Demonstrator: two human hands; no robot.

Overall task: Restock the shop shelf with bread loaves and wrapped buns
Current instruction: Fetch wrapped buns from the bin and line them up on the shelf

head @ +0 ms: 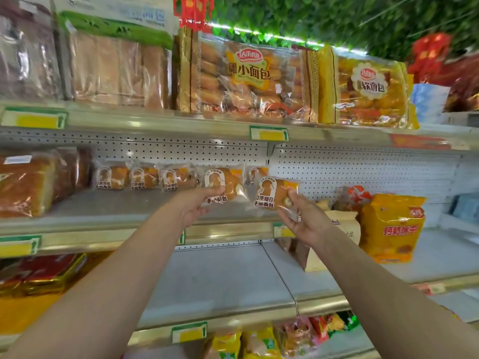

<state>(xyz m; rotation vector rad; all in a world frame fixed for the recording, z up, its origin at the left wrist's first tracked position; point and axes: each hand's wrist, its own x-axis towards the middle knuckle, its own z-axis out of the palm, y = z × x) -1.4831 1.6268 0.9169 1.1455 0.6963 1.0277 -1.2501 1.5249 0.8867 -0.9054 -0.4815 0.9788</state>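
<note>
The middle shelf is carrying bread loaves at its left end and a row of wrapped buns standing against the pegboard back; the left hand is gripping one wrapped bun over the shelf, thumb curled onto its front; the right hand is pinching a second bun just beside it, fingers closing on the wrapper edge; the two buns are nearly touching.

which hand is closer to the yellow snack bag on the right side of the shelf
Right. The right hand, holding a wrapped bun, sits just left of the yellow snack bag; the left hand holds another bun farther left.
</note>
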